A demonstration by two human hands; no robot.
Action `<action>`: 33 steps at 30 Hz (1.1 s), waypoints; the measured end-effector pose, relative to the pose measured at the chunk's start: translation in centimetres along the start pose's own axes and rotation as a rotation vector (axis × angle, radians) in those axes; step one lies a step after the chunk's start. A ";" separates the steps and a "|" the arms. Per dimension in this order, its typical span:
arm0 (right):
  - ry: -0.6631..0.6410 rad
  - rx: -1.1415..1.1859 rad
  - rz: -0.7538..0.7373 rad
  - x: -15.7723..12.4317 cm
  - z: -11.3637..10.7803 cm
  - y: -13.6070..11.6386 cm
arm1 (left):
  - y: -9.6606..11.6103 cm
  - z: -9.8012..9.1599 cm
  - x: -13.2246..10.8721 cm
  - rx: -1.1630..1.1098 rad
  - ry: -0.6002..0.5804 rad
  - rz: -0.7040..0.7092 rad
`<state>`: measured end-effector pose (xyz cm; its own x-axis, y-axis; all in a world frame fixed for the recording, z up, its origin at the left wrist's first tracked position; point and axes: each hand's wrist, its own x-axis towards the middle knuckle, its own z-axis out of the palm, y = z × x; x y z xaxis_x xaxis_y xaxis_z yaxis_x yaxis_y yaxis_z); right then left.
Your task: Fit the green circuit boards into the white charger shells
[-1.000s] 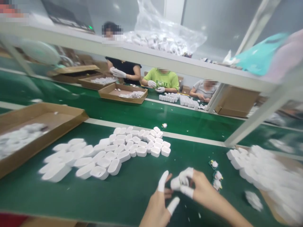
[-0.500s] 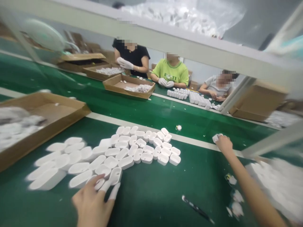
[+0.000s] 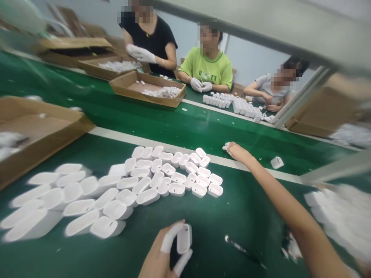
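My left hand, with white finger cots, is shut on a white plastic oval case at the bottom of the view. Just above it lie rows of similar white cases on the green conveyor belt. My right hand stretches across the belt, its white-tipped fingers bunched at the pale stripe beyond the rows. Whether those fingers hold anything is hidden. A single white case lies to the right of that hand. A black pen lies under my right forearm.
A blurred heap of white cases lies at the right edge. Cardboard trays stand on the belt. Across it, several co-workers sit handling small white parts. A pale metal frame bar crosses above.
My left hand has come away from the rows with a case in it. My right hand moved left across the belt, and a lone case now lies to its right.
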<state>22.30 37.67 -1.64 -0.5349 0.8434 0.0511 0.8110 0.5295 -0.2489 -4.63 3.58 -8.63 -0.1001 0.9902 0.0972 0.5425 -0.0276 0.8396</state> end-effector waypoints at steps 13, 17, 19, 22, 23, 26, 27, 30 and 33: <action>0.330 0.541 0.133 -19.5 -5.7 -10.0 | 4.6 -1.3 0.5 -0.303 -0.140 0.214; 0.454 0.796 -0.031 -27.0 -4.6 -19.2 | 7.6 -0.6 0.0 -0.522 -0.217 0.179; 0.584 0.918 0.007 -28.7 -2.2 -22.8 | 9.0 0.3 -0.5 -0.556 -0.221 0.092; 0.872 1.062 0.204 -29.5 1.7 -26.0 | 11.0 1.9 -1.7 -0.608 -0.273 -0.012; 0.961 1.084 0.271 -29.5 2.5 -26.4 | 11.6 2.3 -2.2 -0.620 -0.323 -0.009; 1.092 1.073 0.372 -29.3 3.2 -26.1 | 12.9 2.5 -3.6 -0.594 -0.521 0.073; 1.079 1.059 0.359 -29.3 2.9 -25.7 | 13.1 2.3 -3.9 -0.577 -0.584 0.094; 0.930 1.063 0.200 -29.6 1.8 -24.4 | 13.0 1.2 -3.7 -0.581 -0.697 0.111; 0.829 1.136 0.063 -30.1 1.1 -23.9 | 12.5 0.3 -3.1 -0.692 -0.670 0.072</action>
<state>18.73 -0.49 1.76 0.1106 0.8814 0.4593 -0.0158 0.4636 -0.8859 2.69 0.25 1.38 0.5268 0.8499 0.0154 -0.1045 0.0468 0.9934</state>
